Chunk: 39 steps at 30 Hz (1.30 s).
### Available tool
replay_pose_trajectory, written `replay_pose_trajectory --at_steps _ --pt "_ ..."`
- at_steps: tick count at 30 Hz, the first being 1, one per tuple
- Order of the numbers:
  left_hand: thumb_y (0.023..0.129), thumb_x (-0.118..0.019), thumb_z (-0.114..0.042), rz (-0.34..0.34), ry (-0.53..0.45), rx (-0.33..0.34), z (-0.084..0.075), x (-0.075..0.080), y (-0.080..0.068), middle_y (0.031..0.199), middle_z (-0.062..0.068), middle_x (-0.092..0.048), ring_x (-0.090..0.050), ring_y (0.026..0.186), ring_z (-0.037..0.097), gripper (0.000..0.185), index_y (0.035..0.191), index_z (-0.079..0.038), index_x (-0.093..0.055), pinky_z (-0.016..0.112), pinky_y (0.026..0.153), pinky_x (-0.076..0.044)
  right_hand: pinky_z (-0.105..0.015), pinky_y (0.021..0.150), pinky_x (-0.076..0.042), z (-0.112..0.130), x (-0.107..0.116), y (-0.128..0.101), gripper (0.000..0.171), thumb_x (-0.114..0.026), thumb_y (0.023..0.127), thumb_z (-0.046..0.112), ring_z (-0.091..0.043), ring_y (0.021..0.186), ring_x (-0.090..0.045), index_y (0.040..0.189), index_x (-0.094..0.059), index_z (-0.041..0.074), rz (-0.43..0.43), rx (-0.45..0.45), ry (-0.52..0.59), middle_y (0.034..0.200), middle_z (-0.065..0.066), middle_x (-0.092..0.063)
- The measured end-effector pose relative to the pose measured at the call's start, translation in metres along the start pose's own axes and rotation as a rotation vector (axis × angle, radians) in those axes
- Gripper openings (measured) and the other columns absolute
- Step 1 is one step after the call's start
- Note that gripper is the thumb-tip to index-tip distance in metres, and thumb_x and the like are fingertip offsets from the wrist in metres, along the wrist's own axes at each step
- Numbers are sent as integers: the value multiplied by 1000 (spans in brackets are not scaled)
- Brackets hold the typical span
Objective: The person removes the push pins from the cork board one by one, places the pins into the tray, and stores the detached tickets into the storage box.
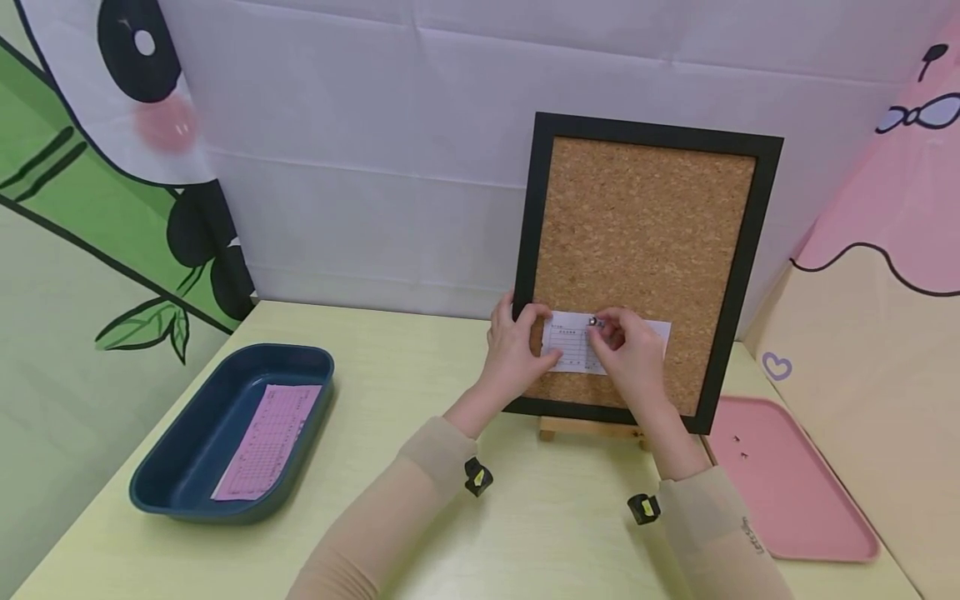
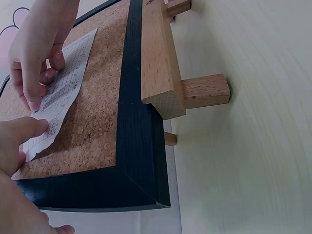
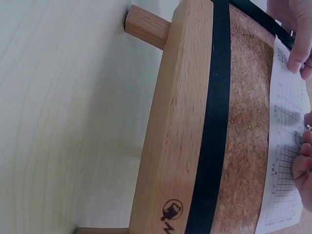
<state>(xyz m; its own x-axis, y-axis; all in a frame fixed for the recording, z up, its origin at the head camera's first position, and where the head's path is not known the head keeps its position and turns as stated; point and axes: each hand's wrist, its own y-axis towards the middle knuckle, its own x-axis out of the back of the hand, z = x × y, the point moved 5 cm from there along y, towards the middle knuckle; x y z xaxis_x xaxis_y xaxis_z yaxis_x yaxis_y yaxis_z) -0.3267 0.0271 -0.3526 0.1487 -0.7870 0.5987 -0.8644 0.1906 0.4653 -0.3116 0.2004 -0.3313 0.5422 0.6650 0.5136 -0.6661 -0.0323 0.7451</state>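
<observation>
A white printed paper slip (image 1: 572, 343) lies sideways against the lower part of a black-framed cork board (image 1: 645, 225). At the slip's left end, my left hand (image 1: 513, 350) presses it with thumb and index finger spread apart, the other fingers at the frame's left edge. My right hand (image 1: 633, 354) pinches a small silvery push pin (image 1: 593, 322) at the slip's upper edge, near its middle. That hand covers part of the slip in the head view. In the right wrist view the slip's lower edge (image 3: 273, 161) shows, with ruled lines and small print.
A wooden easel (image 2: 161, 58) props up the board on the pale table (image 1: 405, 383). To the left stands a dark blue tray (image 1: 168, 492) with pink printed slips (image 1: 270, 437). A pink tray (image 1: 795, 500) with small pins (image 1: 743, 455) lies to the right, partly behind the right forearm.
</observation>
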Motion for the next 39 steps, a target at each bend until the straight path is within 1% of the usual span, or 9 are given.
replay_pose_trajectory --at_steps 6,12,15,19,23,27,33,35,39 --pt "77 -79 -29 53 -13 4 3 1 -1 155 16 -6 -10 142 35 51 119 -23 -50 59 106 -23 -25 55 -40 -2 -2 0 16 -71 82 9 -13 60 -50 95 -64 4 -2 10 -6 74 -6 -58" --pt "67 -86 -35 132 70 -40 11 -1 -2 155 13 0 -4 143 31 75 127 -27 -42 57 107 -23 -24 56 -39 -2 -1 -1 16 -71 83 10 -13 61 -49 96 -64 4 6 -4 -7 74 -5 -58" --pt "64 -87 -35 140 121 -77 15 -3 -2 154 14 1 -3 142 31 83 131 -28 -38 56 107 -24 -23 56 -39 -2 -1 -1 17 -72 83 10 -13 61 -49 96 -64 4 7 -12 -9 75 -5 -58" --pt "68 -86 -31 116 148 -133 19 -5 -3 154 14 -2 -4 142 31 81 132 -29 -36 55 107 -23 -22 56 -39 -2 -1 -1 16 -71 83 10 -14 62 -50 96 -64 4 4 -12 -6 75 -6 -58" --pt "71 -83 -26 62 125 -178 23 -4 -5 153 14 -6 -8 142 31 78 132 -29 -34 55 107 -25 -22 56 -39 -2 -1 0 17 -72 82 10 -14 61 -50 96 -64 4 5 -9 -8 75 -6 -58" --pt "73 -81 -22 35 69 -184 26 -4 -7 152 12 -11 -10 142 30 79 134 -26 -30 55 107 -25 -23 56 -39 -2 -2 0 17 -72 82 9 -13 61 -50 96 -64 4 6 -16 -14 75 -6 -58" --pt "75 -80 -23 40 -7 -163 27 -3 -10 151 12 -17 -11 142 28 64 127 -20 -42 54 108 -26 -25 56 -40 -2 -2 1 16 -72 82 9 -14 61 -50 95 -65 4 7 -19 -28 74 -6 -58" --pt "75 -80 -27 49 -29 -150 27 -3 -11 152 12 -16 -10 142 28 57 122 -20 -48 54 108 -27 -26 56 -40 -1 -2 1 16 -72 82 9 -14 61 -50 95 -65 4 8 -15 -37 73 -5 -58" --pt "73 -81 -37 88 -84 -110 27 -5 -13 154 15 -10 -5 143 29 55 117 -22 -52 58 107 -24 -28 54 -40 0 -1 2 14 -72 82 10 -14 59 -50 92 -64 5 11 0 -62 71 -5 -57"
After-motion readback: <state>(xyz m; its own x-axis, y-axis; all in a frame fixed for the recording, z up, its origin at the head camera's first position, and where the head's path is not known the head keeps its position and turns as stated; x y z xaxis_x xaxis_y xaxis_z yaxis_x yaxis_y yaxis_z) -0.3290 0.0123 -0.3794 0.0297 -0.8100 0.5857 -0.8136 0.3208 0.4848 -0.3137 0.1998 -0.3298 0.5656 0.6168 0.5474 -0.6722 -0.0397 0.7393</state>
